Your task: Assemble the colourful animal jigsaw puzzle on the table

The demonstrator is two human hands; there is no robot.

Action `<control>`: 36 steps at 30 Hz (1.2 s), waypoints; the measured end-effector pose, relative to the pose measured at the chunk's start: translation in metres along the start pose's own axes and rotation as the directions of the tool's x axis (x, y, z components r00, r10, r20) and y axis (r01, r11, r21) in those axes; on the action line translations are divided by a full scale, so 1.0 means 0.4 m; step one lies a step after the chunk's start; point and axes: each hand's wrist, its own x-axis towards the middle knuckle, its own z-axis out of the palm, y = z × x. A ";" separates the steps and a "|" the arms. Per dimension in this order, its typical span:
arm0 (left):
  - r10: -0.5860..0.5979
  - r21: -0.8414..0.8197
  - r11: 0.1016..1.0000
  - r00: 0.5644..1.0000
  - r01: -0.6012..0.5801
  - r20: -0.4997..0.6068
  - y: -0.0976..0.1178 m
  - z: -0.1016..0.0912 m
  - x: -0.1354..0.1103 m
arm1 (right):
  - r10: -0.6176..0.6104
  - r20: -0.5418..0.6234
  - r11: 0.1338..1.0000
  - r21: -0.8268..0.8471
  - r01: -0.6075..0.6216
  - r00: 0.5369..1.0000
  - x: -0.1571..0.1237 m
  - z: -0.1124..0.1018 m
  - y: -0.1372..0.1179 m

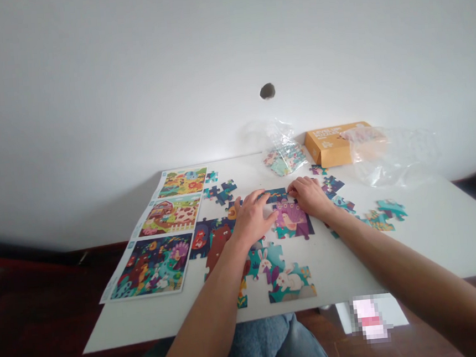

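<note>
A partly joined jigsaw puzzle (270, 259) lies on the white table (434, 228), with rabbit, bear and peacock pictures. My left hand (252, 216) rests on the puzzle with its fingers bent and spread, touching a dark blue piece (276, 195) at the puzzle's far edge. My right hand (308, 193) lies just right of that piece, fingertips pinched at its right end, above the purple peacock section (292, 221). Loose pieces (222, 192) lie behind the left hand.
Three picture guide sheets (170, 215) lie in a column at the table's left. An orange puzzle box (333, 143) and clear plastic bags (283, 152) stand at the back. More loose pieces (380, 213) are scattered at the right. A white wall is behind.
</note>
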 end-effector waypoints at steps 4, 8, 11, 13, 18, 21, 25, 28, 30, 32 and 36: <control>0.000 0.010 1.000 1.000 0.000 -0.009 0.002 -0.001 -0.001 | -0.006 0.020 1.000 -0.015 0.006 1.000 -0.004 -0.005 0.003; 0.027 0.025 0.999 1.000 -0.027 -0.007 0.003 -0.002 -0.003 | -0.007 0.022 1.000 -0.010 0.008 1.000 -0.006 -0.013 0.000; 0.035 0.033 0.999 0.999 -0.035 -0.005 0.002 -0.002 -0.005 | -0.001 0.009 1.000 0.018 0.001 1.000 -0.009 -0.020 -0.005; 0.033 0.030 0.999 0.999 -0.033 -0.010 0.002 -0.002 -0.005 | 0.009 -0.001 0.999 0.049 -0.009 1.000 -0.010 -0.022 -0.008; 0.040 0.022 0.999 0.999 -0.040 -0.014 0.001 -0.001 -0.003 | 0.031 -0.028 0.992 0.120 -0.028 0.999 -0.011 -0.013 -0.016; 0.059 0.027 0.998 0.998 -0.059 -0.023 -0.001 0.001 -0.004 | 0.037 -0.046 0.988 0.153 -0.029 0.998 -0.009 -0.006 -0.023; 0.075 0.027 0.997 0.997 -0.074 -0.021 -0.003 0.002 -0.004 | 0.061 -0.052 0.981 0.189 -0.050 0.997 -0.007 -0.003 -0.026; 0.095 0.022 0.995 0.995 -0.095 -0.013 -0.002 0.000 -0.002 | 0.065 -0.044 0.980 0.192 -0.056 0.997 -0.007 -0.006 -0.026; 0.110 0.016 0.994 0.994 -0.109 -0.012 0.001 -0.001 -0.003 | 0.063 -0.040 0.982 0.182 -0.055 0.997 -0.008 -0.007 -0.028; 0.130 0.004 0.992 0.991 -0.130 -0.008 0.004 -0.002 -0.004 | 0.059 -0.043 0.985 0.166 -0.051 0.997 -0.009 -0.006 -0.033; 0.200 -0.029 0.980 0.979 -0.199 0.032 0.009 -0.004 -0.008 | 0.036 -0.083 0.985 0.168 -0.022 0.996 -0.007 -0.018 -0.035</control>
